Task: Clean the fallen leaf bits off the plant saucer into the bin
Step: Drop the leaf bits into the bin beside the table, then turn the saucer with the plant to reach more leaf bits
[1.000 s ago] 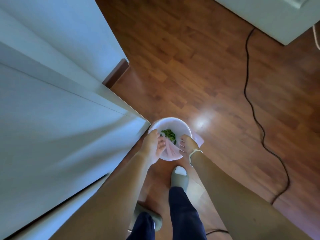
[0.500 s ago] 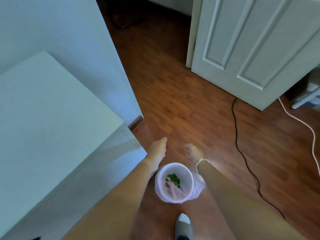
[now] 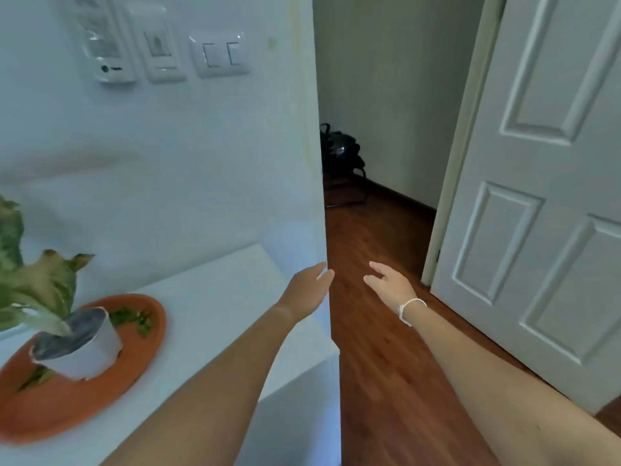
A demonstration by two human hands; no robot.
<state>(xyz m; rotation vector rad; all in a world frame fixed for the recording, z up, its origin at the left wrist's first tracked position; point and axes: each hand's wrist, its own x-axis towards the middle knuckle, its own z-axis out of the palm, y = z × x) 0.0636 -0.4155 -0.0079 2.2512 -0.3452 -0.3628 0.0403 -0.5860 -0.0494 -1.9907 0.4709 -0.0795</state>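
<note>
Where the white table (image 3: 218, 297) meets the wall corner (image 3: 319, 196), three switch plates (image 3: 220, 55) are mounted above it, and a paneled door (image 3: 544, 196) stands ajar beyond the table's far edge. Orange saucer (image 3: 84, 391): on the table, at its near left, bearing a white pot (image 3: 84, 348) with a plant (image 3: 37, 290); green leaf bits (image 3: 134, 319) lie on it. Left hand (image 3: 307, 287): over the table's far corner, well apart from the saucer, fingers relaxed, empty. Right hand (image 3: 391, 285): off the table, over wood floor (image 3: 386, 364), fingers loose, empty, cord bracelet (image 3: 410, 307) at wrist.
</note>
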